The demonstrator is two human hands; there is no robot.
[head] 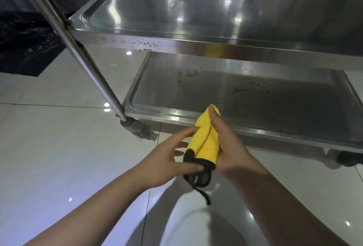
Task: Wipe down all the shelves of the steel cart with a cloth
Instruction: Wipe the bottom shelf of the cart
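I see my right hand (225, 143) gripping the rolled yellow microfibre cloth (204, 139), long axis pointing up-frame; my left hand (167, 161) pinches its black-trimmed end. The stained lower steel shelf (255, 96) lies directly beyond, nearer the right hand.

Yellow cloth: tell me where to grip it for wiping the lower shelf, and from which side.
Grip the yellow cloth round its folded middle, from its right side, as the right hand does now. The black-edged end hangs loose with a trailing thread, and the left hand pinches there. Probably leave the upper folded end free to meet the soiled lower shelf.
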